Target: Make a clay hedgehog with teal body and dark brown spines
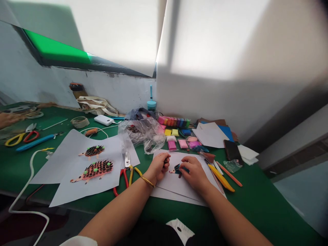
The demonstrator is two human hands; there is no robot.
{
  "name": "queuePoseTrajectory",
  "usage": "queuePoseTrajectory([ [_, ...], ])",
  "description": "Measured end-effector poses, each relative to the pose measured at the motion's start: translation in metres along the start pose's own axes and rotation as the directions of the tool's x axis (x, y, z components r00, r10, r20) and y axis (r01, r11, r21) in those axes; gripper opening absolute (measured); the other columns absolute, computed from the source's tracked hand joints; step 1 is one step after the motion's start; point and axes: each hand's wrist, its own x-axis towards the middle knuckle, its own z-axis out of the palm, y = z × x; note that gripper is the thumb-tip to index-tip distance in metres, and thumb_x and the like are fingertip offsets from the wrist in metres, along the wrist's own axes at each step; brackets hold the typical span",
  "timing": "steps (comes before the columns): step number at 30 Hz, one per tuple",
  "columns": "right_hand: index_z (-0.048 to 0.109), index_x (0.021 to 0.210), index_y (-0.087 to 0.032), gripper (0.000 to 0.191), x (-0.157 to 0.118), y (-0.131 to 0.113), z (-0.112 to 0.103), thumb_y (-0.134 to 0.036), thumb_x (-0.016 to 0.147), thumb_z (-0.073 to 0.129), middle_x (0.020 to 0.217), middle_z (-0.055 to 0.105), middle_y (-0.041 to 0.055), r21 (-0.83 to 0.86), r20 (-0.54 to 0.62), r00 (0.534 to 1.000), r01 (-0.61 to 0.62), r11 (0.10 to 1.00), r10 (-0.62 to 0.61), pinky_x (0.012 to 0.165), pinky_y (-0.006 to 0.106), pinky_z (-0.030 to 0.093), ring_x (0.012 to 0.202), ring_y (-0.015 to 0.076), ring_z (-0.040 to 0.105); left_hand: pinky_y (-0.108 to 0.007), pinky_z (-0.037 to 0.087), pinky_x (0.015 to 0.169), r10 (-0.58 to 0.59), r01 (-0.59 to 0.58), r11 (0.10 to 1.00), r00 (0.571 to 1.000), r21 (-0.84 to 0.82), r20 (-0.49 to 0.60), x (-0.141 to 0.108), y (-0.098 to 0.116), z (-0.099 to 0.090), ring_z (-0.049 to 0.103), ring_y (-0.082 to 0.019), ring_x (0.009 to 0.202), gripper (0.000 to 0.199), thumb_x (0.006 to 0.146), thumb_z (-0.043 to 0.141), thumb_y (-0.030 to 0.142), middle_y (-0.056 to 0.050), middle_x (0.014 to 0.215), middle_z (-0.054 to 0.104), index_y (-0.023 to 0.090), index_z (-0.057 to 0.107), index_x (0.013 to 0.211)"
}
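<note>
My left hand is curled closed around some small dark pieces, above the left part of a white paper sheet. To its right, my right hand has its fingertips pinched down on a small blue and dark hedgehog figure lying on that sheet. The figure's pointed pinkish snout faces left, and its right part is hidden under my fingers. Whether a piece is between those fingertips cannot be made out.
Left: two hedgehog figures on paper, red-yellow scissors, a white cable, another person's hand. Behind: a plastic bag, clay packs. Right: a yellow cutter, an orange stick, a dark wallet.
</note>
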Motion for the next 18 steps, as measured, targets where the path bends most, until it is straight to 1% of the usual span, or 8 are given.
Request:
queuePoseTrajectory([
  [2,0.071,0.079,-0.024,0.008,0.0001,-0.0006,0.0005,-0.021,0.084,0.064,0.102,0.064,0.0062,0.005,-0.01,1.0,0.0,1.0,0.0,0.089,0.042,0.045,0.101,0.0243,0.057,-0.014,0.013,0.036,0.002,-0.002,1.0,1.0,-0.001,0.001,-0.0003,0.0,0.0003,0.034,-0.001,0.039,0.022,0.068,0.066,0.028,0.006,0.062,0.048,0.017,0.054,0.081],
  [5,0.07,0.087,-0.024,0.007,-0.0001,-0.0003,0.0008,-0.021,0.084,0.064,0.103,0.064,0.0065,0.022,-0.026,1.0,-0.005,1.0,0.006,0.089,0.043,0.046,0.1,0.0249,0.057,-0.014,0.013,0.036,0.003,-0.003,1.0,1.0,-0.002,0.004,-0.0009,0.0001,0.0006,0.035,-0.001,0.039,0.022,0.068,0.066,0.029,0.006,0.063,0.048,0.017,0.054,0.082],
  [9,0.071,0.099,-0.027,0.017,-0.0008,0.0015,0.001,-0.022,0.084,0.065,0.107,0.063,0.0065,0.055,-0.013,1.0,0.014,0.998,-0.013,0.09,0.044,0.045,0.103,0.0259,0.057,-0.014,0.013,0.036,0.004,-0.004,1.0,1.0,-0.002,0.01,-0.0015,0.0003,0.0007,0.034,-0.001,0.039,0.021,0.069,0.066,0.029,0.006,0.062,0.048,0.017,0.054,0.081],
  [12,0.07,0.104,-0.028,0.022,-0.0005,0.0019,0.0,-0.023,0.083,0.066,0.108,0.063,0.0067,0.067,-0.012,1.0,0.009,0.998,-0.008,0.091,0.044,0.045,0.104,0.0263,0.056,-0.014,0.013,0.036,0.008,-0.008,1.0,1.0,0.003,0.015,-0.0019,0.0005,0.0006,0.035,-0.001,0.04,0.022,0.069,0.066,0.029,0.006,0.063,0.047,0.016,0.054,0.081],
  [14,0.071,0.099,-0.026,0.017,0.0002,0.0016,-0.0017,-0.023,0.083,0.066,0.104,0.064,0.0065,0.066,-0.025,1.0,-0.017,0.998,0.019,0.089,0.042,0.045,0.101,0.0254,0.056,-0.014,0.013,0.036,0.013,-0.013,1.0,1.0,0.011,0.018,-0.0021,0.0005,0.0007,0.035,-0.001,0.04,0.022,0.069,0.066,0.03,0.006,0.063,0.047,0.016,0.054,0.081],
  [16,0.072,0.088,-0.024,0.01,0.0007,0.0018,-0.0034,-0.022,0.083,0.064,0.096,0.064,0.0059,0.056,-0.034,0.998,-0.041,0.998,0.043,0.086,0.04,0.045,0.095,0.0238,0.057,-0.014,0.012,0.036,0.017,-0.018,1.0,1.0,0.023,0.02,-0.0022,0.0002,0.0009,0.035,-0.001,0.04,0.022,0.069,0.066,0.03,0.006,0.063,0.048,0.016,0.054,0.081],
  [18,0.073,0.081,-0.023,0.011,0.0009,0.0033,-0.0044,-0.023,0.083,0.062,0.089,0.064,0.0051,0.045,-0.038,0.998,-0.038,0.998,0.039,0.082,0.038,0.045,0.09,0.0221,0.058,-0.014,0.012,0.036,0.024,-0.025,0.999,0.999,0.041,0.022,-0.0025,-0.0002,0.0014,0.034,-0.001,0.039,0.022,0.07,0.067,0.03,0.006,0.062,0.048,0.016,0.054,0.08],
])
